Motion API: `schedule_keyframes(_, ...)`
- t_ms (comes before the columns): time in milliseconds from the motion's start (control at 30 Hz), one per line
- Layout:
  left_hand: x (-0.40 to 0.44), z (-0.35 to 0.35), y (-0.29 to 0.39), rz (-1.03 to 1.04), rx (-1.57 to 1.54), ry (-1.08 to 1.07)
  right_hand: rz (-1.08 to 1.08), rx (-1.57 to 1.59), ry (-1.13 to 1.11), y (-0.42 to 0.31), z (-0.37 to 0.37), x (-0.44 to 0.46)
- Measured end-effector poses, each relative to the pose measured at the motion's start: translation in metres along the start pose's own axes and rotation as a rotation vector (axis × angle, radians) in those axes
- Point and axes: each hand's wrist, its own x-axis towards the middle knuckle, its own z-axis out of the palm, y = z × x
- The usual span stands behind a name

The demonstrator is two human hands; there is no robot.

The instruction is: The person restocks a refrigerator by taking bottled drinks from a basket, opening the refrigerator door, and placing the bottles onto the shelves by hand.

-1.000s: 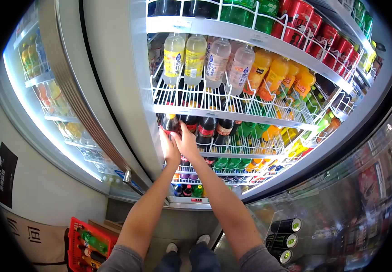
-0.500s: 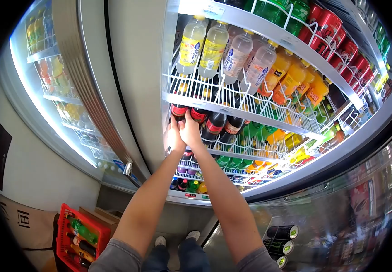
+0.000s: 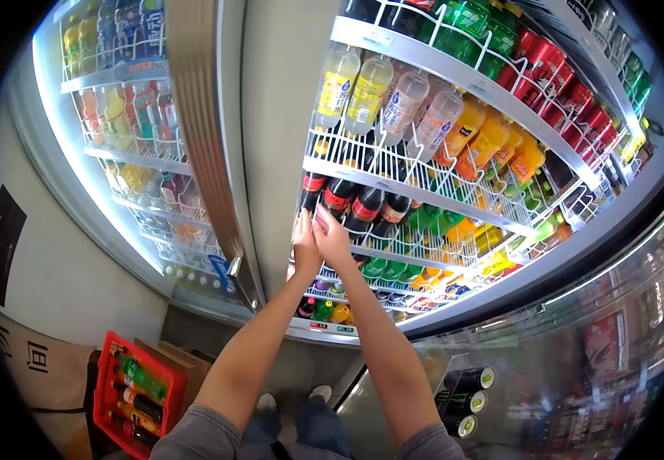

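Both my hands are at the left end of a fridge shelf, close together around the lower part of a dark cola bottle with a red label. My left hand grips it from the left, fingers pointing up. From the right, my right hand closes against the same bottle, its fingertips near the neighbouring cola bottle. My palms hide the bottle's base. More cola bottles stand to the right in the same row.
Above is a wire shelf with clear drink bottles and orange juice bottles. The fridge door stands at left. A red basket of bottles sits low left; black cans are low right.
My hands sit lower relative to the shelf edge, and more of the leftmost cola bottle shows above them. The camera view has shifted slightly, moving the fridge rightward in the picture.
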Motion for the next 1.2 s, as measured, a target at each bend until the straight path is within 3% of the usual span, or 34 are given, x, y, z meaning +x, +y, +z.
schedule_keyframes(33, -0.003, -0.004, 0.005, -0.019, -0.131, -0.004, 0.014, 0.033, 0.017, -0.005, -0.004, -0.010)
schedule_keyframes(100, -0.019, -0.023, 0.027, -0.282, -0.400, -0.215, 0.128, 0.116, 0.019, -0.018, -0.015, -0.034)
schedule_keyframes(133, -0.012, -0.058, 0.052, -0.435, -0.574, -0.524, 0.124, 0.122, 0.062, -0.030, -0.017, -0.048)
schedule_keyframes(167, -0.033, -0.054, 0.046, -0.421, -0.436, -0.547, 0.110, 0.070, 0.071, -0.042, -0.022, -0.066)
schedule_keyframes(333, -0.061, -0.135, 0.081, -0.466, -0.619, -0.641, 0.276, 0.455, 0.231, -0.081, -0.021, -0.140)
schedule_keyframes(567, -0.090, -0.230, 0.059, -0.404, -0.763, -0.548, 0.193, 0.396, 0.225, -0.136, -0.004, -0.207)
schedule_keyframes(667, -0.103, -0.266, 0.041, -0.467, -0.823, -0.505, 0.187, 0.373, 0.189, -0.158, 0.009, -0.225)
schedule_keyframes(700, -0.106, -0.285, 0.046, -0.578, -0.851, -0.451, 0.175, 0.381, 0.169, -0.165, 0.013, -0.229)
schedule_keyframes(800, -0.109, -0.340, 0.047, -0.583, -0.879, -0.356, 0.151, 0.374, 0.085, -0.183, 0.035, -0.238)
schedule_keyframes(1200, -0.161, -0.552, 0.058, -0.590, -0.651, -0.013, 0.045, 0.632, -0.239, -0.248, 0.159, -0.282)
